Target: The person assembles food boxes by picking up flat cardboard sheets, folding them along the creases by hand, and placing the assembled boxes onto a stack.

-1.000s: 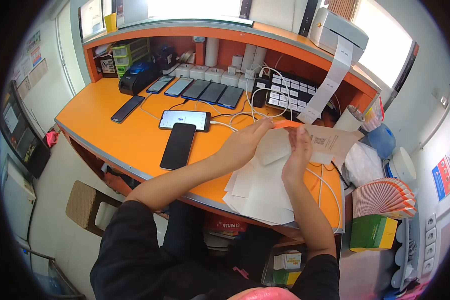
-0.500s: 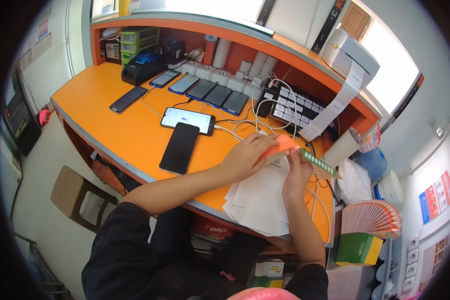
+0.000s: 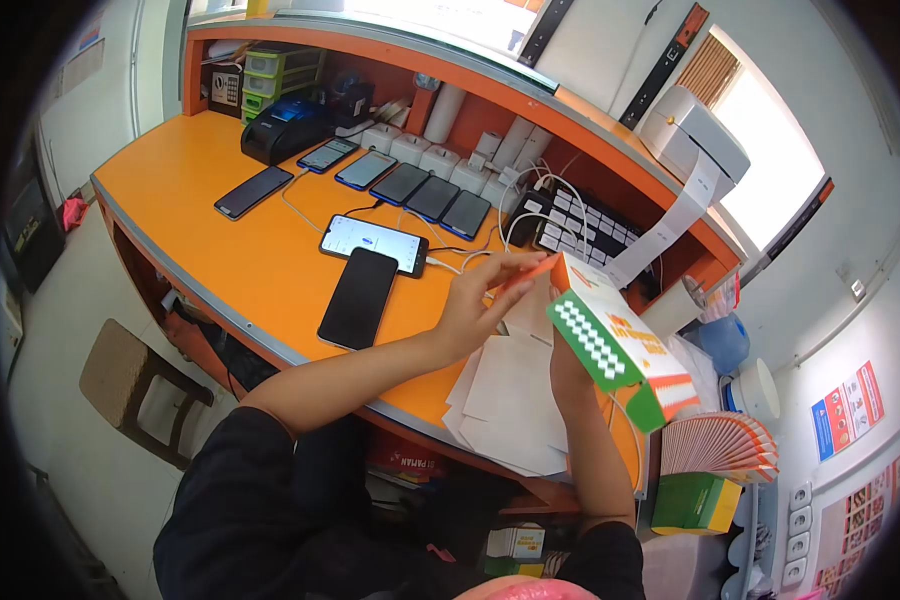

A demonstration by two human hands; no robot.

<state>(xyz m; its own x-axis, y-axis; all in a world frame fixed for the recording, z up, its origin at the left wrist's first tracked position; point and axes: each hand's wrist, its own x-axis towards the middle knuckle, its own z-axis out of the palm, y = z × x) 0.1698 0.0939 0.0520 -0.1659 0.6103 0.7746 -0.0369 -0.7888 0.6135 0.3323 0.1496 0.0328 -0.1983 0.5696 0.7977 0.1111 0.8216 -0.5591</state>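
A white, green and orange cardboard carton (image 3: 618, 318) is aloft beside the left hand (image 3: 478, 305), which pinches its orange flap. Behind it, the right hand's (image 3: 568, 368) grip is hidden. Shaping it seems in hand, calling for steadied panels. Flat white paper sheets (image 3: 510, 400) lie below.

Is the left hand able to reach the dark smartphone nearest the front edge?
Probably yes: nothing covers the dark smartphone, but the left hand may need to let go of the carton first.
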